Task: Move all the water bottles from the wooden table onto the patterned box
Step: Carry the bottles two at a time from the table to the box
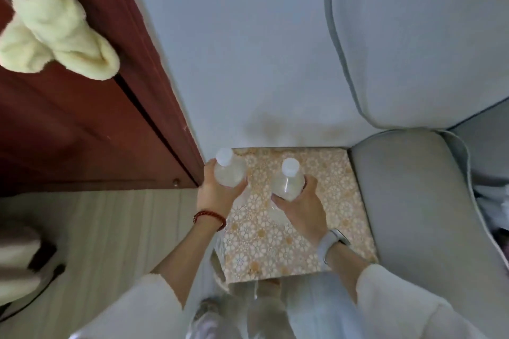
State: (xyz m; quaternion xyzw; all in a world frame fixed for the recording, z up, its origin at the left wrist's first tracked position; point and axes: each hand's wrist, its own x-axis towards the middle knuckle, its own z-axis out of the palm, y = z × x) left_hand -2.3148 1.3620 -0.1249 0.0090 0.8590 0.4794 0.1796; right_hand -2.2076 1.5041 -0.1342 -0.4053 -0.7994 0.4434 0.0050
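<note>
right now left hand [217, 195] wraps one water bottle [230, 170], right hand [301, 205] wraps another bottle [287, 181], both held upright over the patterned box [330, 181], likely so they land standing, spaced apart.

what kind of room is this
Probably a room in a home, perhaps a living room: a grey sofa stands beside the patterned box, with a dark red wooden door and pale wood-look floor.
</note>
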